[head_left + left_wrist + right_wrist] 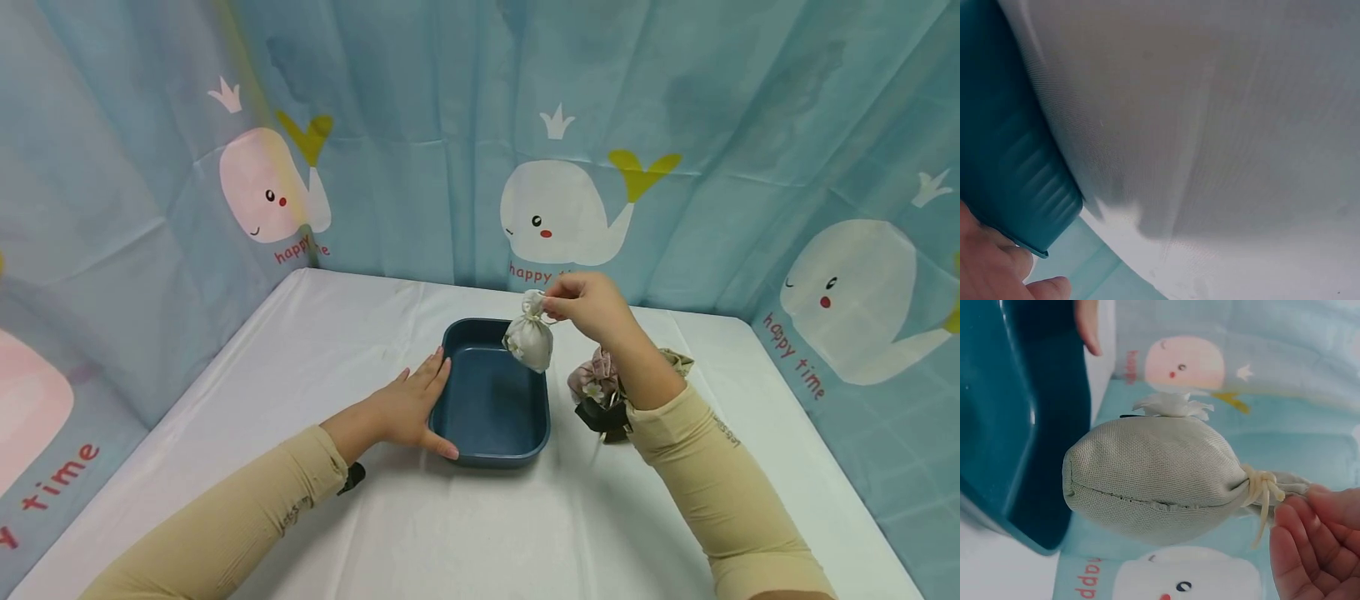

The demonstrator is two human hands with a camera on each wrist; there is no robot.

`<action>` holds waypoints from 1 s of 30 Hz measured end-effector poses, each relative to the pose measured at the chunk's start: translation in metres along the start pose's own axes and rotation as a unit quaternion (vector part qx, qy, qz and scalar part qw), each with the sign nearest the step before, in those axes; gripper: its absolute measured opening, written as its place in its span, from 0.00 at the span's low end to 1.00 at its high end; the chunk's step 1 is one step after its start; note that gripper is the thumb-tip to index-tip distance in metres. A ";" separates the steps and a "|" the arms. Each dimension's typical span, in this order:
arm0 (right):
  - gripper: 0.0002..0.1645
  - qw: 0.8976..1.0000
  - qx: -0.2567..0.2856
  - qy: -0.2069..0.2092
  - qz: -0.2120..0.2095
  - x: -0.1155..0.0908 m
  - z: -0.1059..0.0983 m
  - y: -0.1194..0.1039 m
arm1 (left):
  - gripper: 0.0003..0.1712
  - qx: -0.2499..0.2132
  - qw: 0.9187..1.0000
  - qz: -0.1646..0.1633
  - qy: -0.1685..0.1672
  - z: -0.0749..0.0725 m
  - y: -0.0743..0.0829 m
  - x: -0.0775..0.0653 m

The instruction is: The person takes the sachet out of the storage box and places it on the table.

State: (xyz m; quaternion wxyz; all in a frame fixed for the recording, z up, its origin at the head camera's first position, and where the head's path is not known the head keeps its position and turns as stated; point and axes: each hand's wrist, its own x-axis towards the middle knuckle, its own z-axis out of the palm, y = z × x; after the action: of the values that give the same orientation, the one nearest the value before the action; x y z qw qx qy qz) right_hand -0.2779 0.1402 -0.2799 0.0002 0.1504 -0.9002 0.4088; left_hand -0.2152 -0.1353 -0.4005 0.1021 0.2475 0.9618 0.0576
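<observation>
My right hand (592,307) pinches the gathered neck of a small off-white drawstring pouch (531,340), which hangs over the far right part of a dark blue rectangular tray (491,460). In the right wrist view, the filled pouch (1154,478) has a cream cord tied round its neck and a white flower on its side. My left hand (408,408) rests with spread fingers along the tray's left rim. In the left wrist view, its fingers (1007,265) touch the rim of the tray (1016,150).
Right of the tray, partly behind my right forearm, lie a pinkish pouch (592,375) with a white flower and a tan-green pouch (677,361). A white cloth (450,533) covers the table. Blue whale-print curtains (420,125) enclose its back and sides.
</observation>
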 end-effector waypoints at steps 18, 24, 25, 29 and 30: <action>0.15 0.998 -0.013 0.060 0.025 -0.047 -0.051 0.029 | 0.80 0.003 1.000 -0.005 -0.001 0.004 -0.002 0.002; 0.17 0.994 -0.041 0.092 0.037 -0.066 -0.066 0.042 | 0.79 -0.005 1.000 0.001 0.000 0.003 -0.001 0.001; 0.17 0.994 -0.045 0.095 0.039 -0.068 -0.068 0.044 | 0.79 -0.004 1.000 0.001 -0.001 0.002 -0.001 0.001; 0.17 0.991 -0.063 0.109 0.044 -0.079 -0.076 0.053 | 0.79 -0.001 1.000 -0.002 -0.005 0.001 0.000 0.000; 0.16 0.991 -0.062 0.113 0.046 -0.081 -0.078 0.056 | 0.79 0.000 1.000 -0.003 -0.005 0.001 0.000 0.000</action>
State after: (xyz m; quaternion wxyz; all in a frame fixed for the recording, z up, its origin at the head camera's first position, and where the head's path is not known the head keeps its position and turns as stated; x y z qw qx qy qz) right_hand -0.2256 0.2547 -0.2793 0.0925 0.0616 -0.9238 0.3665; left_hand -0.2153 -0.1354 -0.4013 0.1069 0.2453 0.9619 0.0563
